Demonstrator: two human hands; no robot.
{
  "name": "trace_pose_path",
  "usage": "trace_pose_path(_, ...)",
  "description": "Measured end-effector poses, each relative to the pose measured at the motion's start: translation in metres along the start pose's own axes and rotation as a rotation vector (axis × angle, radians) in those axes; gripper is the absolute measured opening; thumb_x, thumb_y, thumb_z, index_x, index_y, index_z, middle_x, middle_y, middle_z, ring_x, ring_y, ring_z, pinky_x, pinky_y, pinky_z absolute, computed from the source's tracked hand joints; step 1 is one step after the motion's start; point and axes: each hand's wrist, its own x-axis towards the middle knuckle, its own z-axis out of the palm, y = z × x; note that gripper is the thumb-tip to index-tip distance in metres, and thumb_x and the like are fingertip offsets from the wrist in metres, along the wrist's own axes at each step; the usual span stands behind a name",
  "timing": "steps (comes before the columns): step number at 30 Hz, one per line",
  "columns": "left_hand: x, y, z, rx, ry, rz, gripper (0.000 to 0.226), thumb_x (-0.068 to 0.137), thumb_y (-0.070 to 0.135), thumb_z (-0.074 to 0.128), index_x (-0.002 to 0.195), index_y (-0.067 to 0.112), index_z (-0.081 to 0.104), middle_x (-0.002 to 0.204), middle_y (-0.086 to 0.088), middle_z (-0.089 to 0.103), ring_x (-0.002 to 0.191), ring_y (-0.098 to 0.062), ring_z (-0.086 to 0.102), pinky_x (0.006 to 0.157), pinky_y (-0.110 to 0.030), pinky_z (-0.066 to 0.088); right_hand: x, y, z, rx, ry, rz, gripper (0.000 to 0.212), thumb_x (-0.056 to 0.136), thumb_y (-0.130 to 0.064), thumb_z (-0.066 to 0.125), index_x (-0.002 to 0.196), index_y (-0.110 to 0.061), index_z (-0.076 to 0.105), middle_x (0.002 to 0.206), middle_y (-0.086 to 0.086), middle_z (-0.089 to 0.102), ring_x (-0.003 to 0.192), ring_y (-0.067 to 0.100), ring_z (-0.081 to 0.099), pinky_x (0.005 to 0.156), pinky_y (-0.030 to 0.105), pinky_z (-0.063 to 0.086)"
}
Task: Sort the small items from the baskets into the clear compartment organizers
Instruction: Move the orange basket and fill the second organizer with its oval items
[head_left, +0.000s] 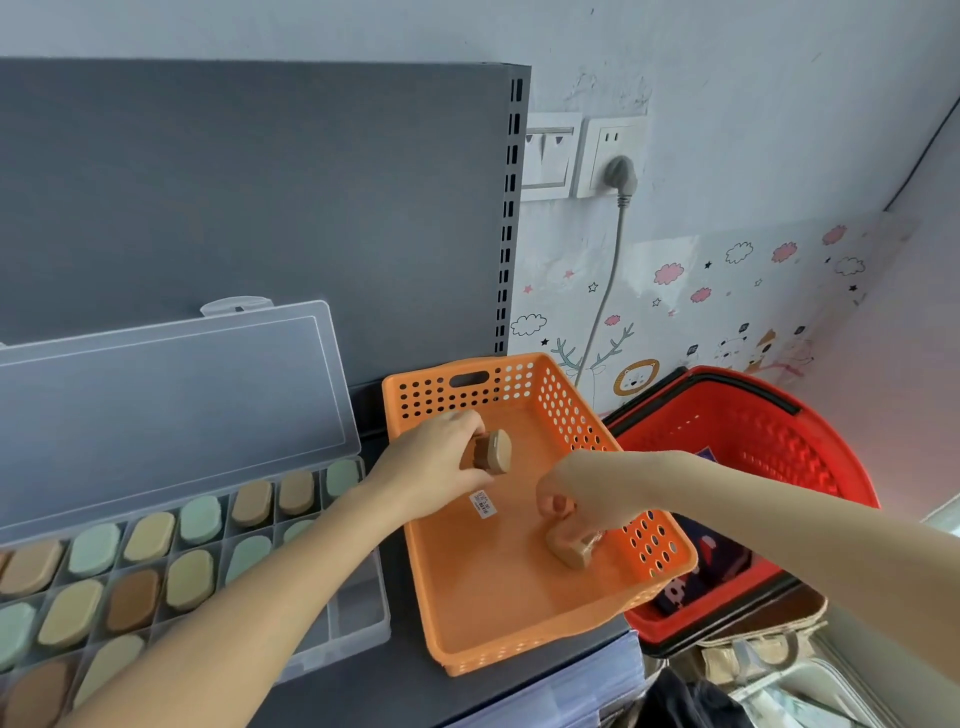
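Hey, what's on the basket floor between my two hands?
Head view: only a small white printed sticker on the orange perforated plastic basket floor, between the left hand and right hand; the rest is bare.

Nothing reading legibly. White printed sticker (483, 504) lying on orange basket (498, 597) floor, between left hand (431, 467) gripping tan sponge stack (491, 451) and right hand (587, 499) gripping tan sponge (571, 552); characters blurring, too small.

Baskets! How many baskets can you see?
2. The orange basket sits on the dark shelf, right of the clear organizer. The red basket is further right, partly behind it. More may be hidden off-frame.
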Motion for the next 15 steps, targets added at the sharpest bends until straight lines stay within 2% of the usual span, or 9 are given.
trace_pose_path(2,-0.001,-0.001,-0.001,-0.02,0.018,-0.01,0.037,0.084,0.041,0.067,0.112,0.022,0.051,0.105,0.011,0.051,0.091,-0.009,0.049,0.076,-0.027,0.047,0.002,-0.004,0.0,-0.013,-0.043,0.009,0.04,0.088,-0.038,0.062,0.121,-0.016,0.057,0.114,0.005,0.061,0.1,0.024,0.058,0.085,0.035,0.051)
trace_pose_path(6,-0.002,-0.001,-0.002,-0.076,0.066,-0.028,0.041,0.083,0.043,0.069,0.113,0.022,0.052,0.111,0.008,0.056,0.095,-0.01,0.052,0.08,-0.029,0.049,0.003,-0.001,-0.001,0.027,-0.017,-0.003,0.054,0.085,-0.044,0.064,0.131,-0.021,0.049,0.123,0.001,0.057,0.106,0.022,0.055,0.09,0.034,0.05)
trace_pose_path(9,-0.004,0.002,-0.007,-0.15,0.122,-0.021,0.055,0.084,0.043,0.066,0.133,0.028,0.046,0.129,0.009,0.053,0.115,-0.011,0.051,0.094,-0.027,0.045,0.003,-0.002,0.005,-0.012,-0.083,-0.029,0.068,0.075,-0.039,0.074,0.135,-0.026,0.045,0.126,-0.002,0.055,0.111,0.021,0.054,0.093,0.036,0.049)
trace_pose_path(11,-0.008,0.005,-0.014,-0.189,0.139,-0.006,0.061,0.085,0.042,0.065,0.141,0.031,0.041,0.136,0.01,0.048,0.123,-0.01,0.045,0.098,-0.025,0.038,0.004,-0.006,0.012,-0.077,-0.085,-0.046,0.064,0.077,-0.034,0.073,0.135,-0.025,0.046,0.124,0.001,0.054,0.109,0.023,0.054,0.092,0.038,0.049)
trace_pose_path(13,-0.013,0.006,-0.02,-0.224,0.161,0.014,0.056,0.084,0.042,0.067,0.135,0.033,0.046,0.131,0.011,0.053,0.116,-0.006,0.047,0.095,-0.022,0.039,0.001,-0.01,0.016,-0.063,-0.023,-0.052,0.054,0.079,-0.032,0.071,0.129,-0.022,0.052,0.119,0.001,0.056,0.106,0.023,0.055,0.089,0.038,0.05)
trace_pose_path(15,-0.019,0.007,-0.027,-0.276,0.2,0.022,0.046,0.082,0.038,0.07,0.125,0.031,0.053,0.115,0.014,0.059,0.102,-0.003,0.052,0.085,-0.016,0.042,-0.001,-0.013,0.012,0.03,0.07,-0.042,0.045,0.079,-0.033,0.069,0.12,-0.02,0.057,0.112,-0.001,0.061,0.101,0.021,0.058,0.087,0.036,0.052)
